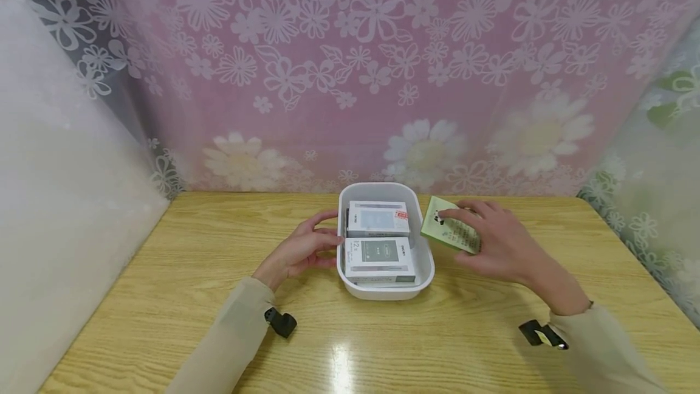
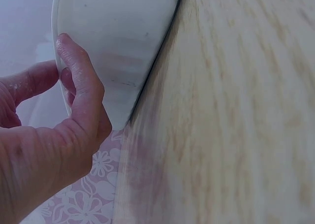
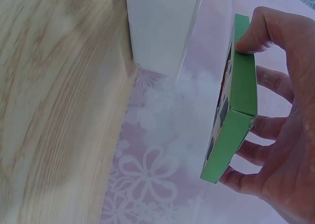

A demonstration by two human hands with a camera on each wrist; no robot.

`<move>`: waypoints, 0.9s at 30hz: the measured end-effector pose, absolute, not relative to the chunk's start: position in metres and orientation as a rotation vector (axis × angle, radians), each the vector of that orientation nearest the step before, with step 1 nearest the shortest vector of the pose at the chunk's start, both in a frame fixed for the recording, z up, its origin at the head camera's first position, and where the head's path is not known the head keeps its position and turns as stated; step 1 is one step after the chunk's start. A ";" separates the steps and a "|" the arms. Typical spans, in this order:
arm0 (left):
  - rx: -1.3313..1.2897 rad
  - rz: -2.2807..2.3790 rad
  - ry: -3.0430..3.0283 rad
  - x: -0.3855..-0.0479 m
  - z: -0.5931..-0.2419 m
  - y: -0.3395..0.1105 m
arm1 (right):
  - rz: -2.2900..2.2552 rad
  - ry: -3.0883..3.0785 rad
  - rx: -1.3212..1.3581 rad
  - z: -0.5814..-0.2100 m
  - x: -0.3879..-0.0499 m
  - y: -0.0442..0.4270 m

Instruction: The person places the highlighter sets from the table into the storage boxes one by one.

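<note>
A white plastic bin [image 1: 385, 292] stands on the table, with two white cartons lying in it, a front one [image 1: 377, 260] and a back one [image 1: 378, 217]. My left hand [image 1: 303, 247] is at the bin's left side, its bent fingers and thumb holding the rim; the left wrist view shows the fingers [image 2: 81, 71] curled against the bin's side wall [image 2: 118, 42]. To the right of the bin, my right hand [image 1: 497, 245] grips a flat green box [image 1: 445, 221] with a panda picture and printed characters. It is held tilted above the table, thumb along one green edge [image 3: 243, 86].
The wooden table [image 1: 219, 248] extends around the bin on both sides and in front. A pink curtain with flower prints [image 1: 328, 108] hangs behind the table's back edge. Pale sheets [image 1: 60, 169] hang at the left and right. Small black devices [image 1: 281, 322] sit on both sleeves.
</note>
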State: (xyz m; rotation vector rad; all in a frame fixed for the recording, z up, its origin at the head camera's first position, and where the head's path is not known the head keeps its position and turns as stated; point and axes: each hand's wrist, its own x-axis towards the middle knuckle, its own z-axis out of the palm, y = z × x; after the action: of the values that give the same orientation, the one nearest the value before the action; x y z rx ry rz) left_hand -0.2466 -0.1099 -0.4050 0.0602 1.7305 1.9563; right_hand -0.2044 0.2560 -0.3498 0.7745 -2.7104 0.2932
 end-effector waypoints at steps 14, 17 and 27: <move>0.063 1.958 1.727 -0.248 -0.405 -0.110 | 0.324 -2.701 0.851 -0.350 -0.205 0.237; 0.063 1.956 1.731 -0.248 -0.404 -0.111 | 0.331 -2.706 0.856 -0.351 -0.206 0.234; 0.063 1.956 1.731 -0.247 -0.404 -0.110 | 0.345 -2.706 0.901 -0.351 -0.204 0.222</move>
State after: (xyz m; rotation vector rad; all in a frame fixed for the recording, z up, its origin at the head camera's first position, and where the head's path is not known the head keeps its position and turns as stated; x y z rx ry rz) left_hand -0.2465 -0.1105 -0.4038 0.0632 1.7312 1.9564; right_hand -0.2043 0.2222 -0.3512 0.9013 -2.7057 0.3446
